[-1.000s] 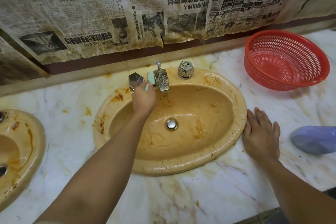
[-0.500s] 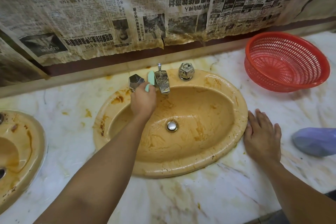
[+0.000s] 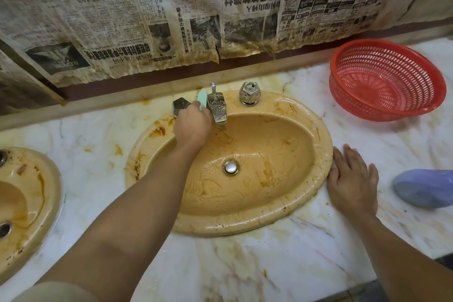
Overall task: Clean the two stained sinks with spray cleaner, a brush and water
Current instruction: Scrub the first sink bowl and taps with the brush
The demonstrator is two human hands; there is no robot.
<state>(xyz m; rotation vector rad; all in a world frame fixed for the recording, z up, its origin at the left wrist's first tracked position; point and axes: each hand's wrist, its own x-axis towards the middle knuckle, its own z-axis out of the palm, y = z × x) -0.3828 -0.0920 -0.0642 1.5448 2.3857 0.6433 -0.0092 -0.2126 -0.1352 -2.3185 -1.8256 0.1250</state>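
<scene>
Your left grip (image 3: 192, 125) is curled tight round the pale green brush (image 3: 202, 98) at the back rim of the stained sink (image 3: 245, 227), and the handle pokes up just left of that sink's spout (image 3: 217, 109). Your right grip (image 3: 353, 181) lies flat on the desk (image 3: 269, 265), fingers straight and holding nothing, its edge touching the sink's right rim. The second sink (image 3: 36, 203) sits off to the left, the red basket (image 3: 367, 105) back-right.

A grimy washroom — two stained sinks (image 3: 321, 149) set in a marble counter (image 3: 282, 260).
</scene>
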